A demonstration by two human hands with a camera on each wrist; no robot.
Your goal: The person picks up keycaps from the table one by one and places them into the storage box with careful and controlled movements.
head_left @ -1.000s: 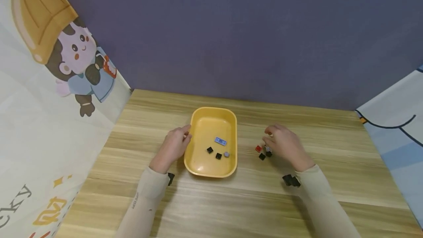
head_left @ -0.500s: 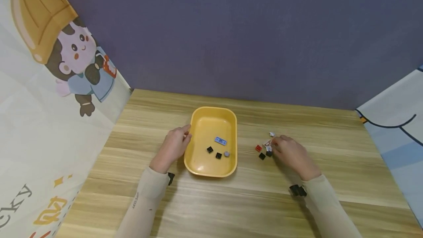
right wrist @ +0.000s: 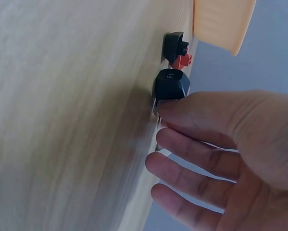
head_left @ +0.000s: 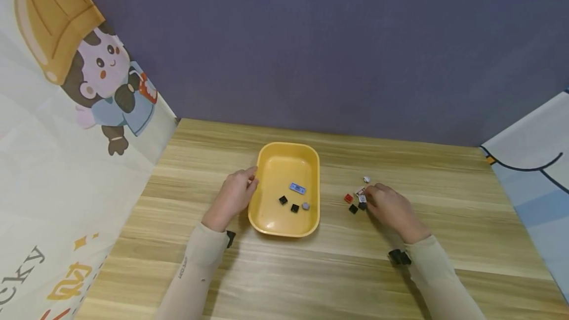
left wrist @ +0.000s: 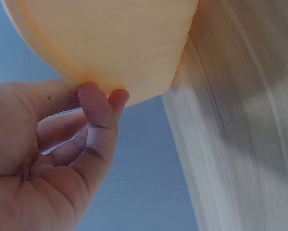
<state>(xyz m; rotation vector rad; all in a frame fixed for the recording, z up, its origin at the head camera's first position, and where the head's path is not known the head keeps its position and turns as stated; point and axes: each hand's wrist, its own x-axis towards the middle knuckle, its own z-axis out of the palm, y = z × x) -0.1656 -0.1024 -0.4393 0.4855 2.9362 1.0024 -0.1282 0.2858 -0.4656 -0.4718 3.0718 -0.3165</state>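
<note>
My left hand (head_left: pixel 234 192) pinches the left rim of a yellow plastic tray (head_left: pixel 251 211); in the left wrist view, thumb and fingertips meet at the edge of the tray (left wrist: pixel 134 43). In the tray lie a wide blue keycap (head_left: pixel 297 188), two black keycaps (head_left: pixel 283 200) and a small grey piece (head_left: pixel 305 206). My right hand (head_left: pixel 391 210) is at a small keycap group right of the tray. Its thumb and index finger close on a light keycap (head_left: pixel 362 198), mostly hidden in the right wrist view. A black keycap (right wrist: pixel 172 83) is right beside the thumb.
A red keycap (head_left: pixel 348 198) and a black keycap (head_left: pixel 353 209) lie between the tray and my right hand. A white piece (head_left: pixel 366 180) lies farther back. The wooden table (head_left: pixel 284 280) ends at a dark blue panel (head_left: pixel 302 53).
My right hand has drawn back toward me and to the right, uncovering light pieces, then stayed low at the keycaps. My left hand and the tray have kept their place.
</note>
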